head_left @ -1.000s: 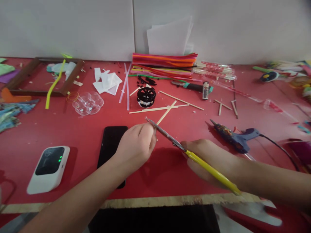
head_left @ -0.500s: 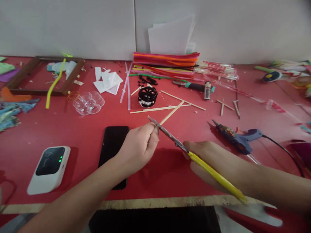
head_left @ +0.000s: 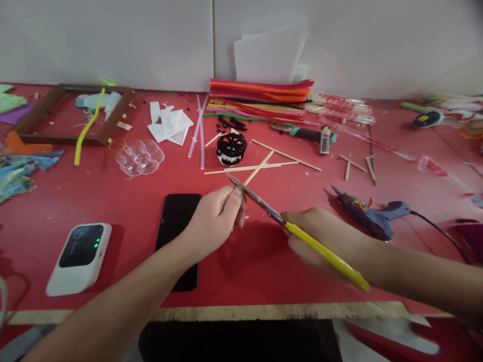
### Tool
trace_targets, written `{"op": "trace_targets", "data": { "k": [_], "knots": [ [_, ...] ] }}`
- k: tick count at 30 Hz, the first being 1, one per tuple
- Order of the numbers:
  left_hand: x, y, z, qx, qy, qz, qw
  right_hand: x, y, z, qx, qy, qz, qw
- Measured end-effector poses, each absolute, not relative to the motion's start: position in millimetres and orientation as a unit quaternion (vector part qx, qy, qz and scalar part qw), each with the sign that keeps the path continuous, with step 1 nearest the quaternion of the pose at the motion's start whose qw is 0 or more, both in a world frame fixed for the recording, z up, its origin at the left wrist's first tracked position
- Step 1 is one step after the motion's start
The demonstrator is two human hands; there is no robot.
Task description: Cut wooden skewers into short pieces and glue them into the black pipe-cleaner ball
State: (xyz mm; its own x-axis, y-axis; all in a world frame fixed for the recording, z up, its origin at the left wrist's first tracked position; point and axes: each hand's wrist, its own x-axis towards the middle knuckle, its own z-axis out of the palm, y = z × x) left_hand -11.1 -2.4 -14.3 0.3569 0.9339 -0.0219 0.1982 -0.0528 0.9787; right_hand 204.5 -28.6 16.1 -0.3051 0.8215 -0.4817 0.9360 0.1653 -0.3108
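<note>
1. Nearest, the right hand is closed round the yellow-handled scissors; how far its fingers curl through the handles is hidden.
2. The left hand pinches a thin wooden stick between thumb and fingers, with no visible gap. The stick slants up and away from the fingertips, and the scissor blades cross it just beside them; I cannot tell how wide they part.
3. A black phone lies partly under the left forearm, with a white device to its left.
4. The glue gun lies beyond the right hand.
5. Past the hands, loose sticks lie near a small black wheel.
6. Farthest on the red table, colourful pipe cleaners lie bundled by the wall.
</note>
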Motion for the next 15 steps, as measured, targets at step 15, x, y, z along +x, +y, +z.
{"op": "trace_targets", "data": {
  "k": [15],
  "knots": [
    [-20.6, -0.2, -15.0, 0.843, 0.462, 0.249, 0.115, 199.0, -25.9, 27.4, 0.578, 0.747, -0.306, 0.118]
  ]
}}
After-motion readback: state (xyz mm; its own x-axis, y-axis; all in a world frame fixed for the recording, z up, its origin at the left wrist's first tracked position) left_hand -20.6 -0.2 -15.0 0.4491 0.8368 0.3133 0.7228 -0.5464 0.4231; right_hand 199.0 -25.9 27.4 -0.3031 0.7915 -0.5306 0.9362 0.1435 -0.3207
